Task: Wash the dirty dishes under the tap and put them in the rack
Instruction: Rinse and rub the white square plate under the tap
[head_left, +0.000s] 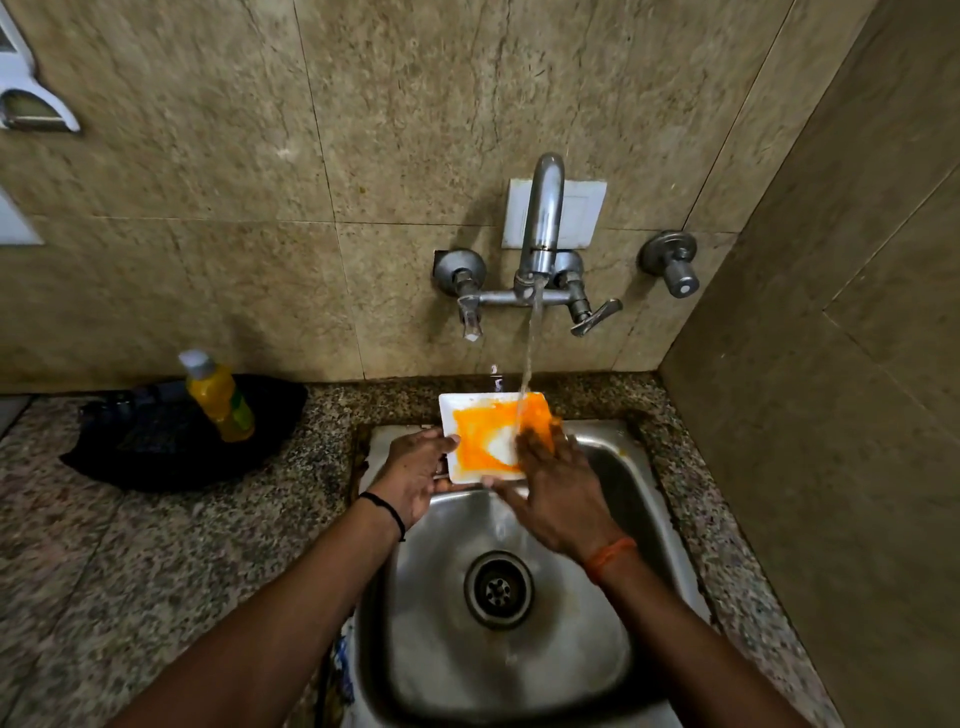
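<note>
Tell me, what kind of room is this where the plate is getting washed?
Most likely a kitchen wash-up corner. A steel sink is set in a speckled stone counter, a wall tap runs water onto a dirty plate, and a yellow soap bottle stands nearby.

Shiny brushed steel sink (613, 670), wet and glossy; dull metal tap (543, 218); glazed white plate (470, 408) smeared orange; speckled polished granite counter (156, 561); clear plastic bottle (218, 397)
</note>
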